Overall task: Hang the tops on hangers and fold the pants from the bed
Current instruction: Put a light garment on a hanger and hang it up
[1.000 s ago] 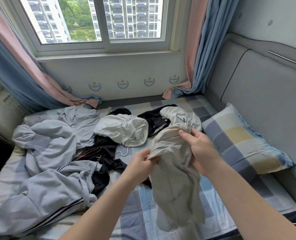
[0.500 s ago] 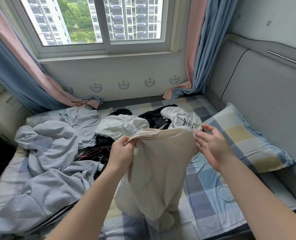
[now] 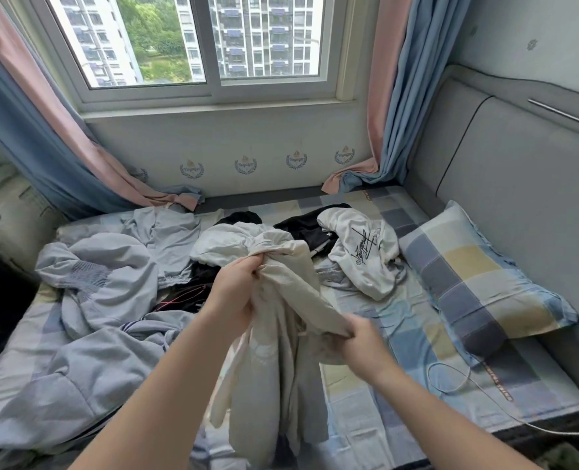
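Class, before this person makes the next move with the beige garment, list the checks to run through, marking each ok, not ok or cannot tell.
1. Left hand has a grip on the top of the beige garment: ok.
2. Right hand has a grip on a lower fold: ok.
3. Garment known as top or pants: cannot tell, it hangs bunched.
4. A hanger within sight: not ok, none visible.
5. Bare sheet to lay it on: ok, right of the garment.
6. That spot free of snags: not ok, a white cable lies there.
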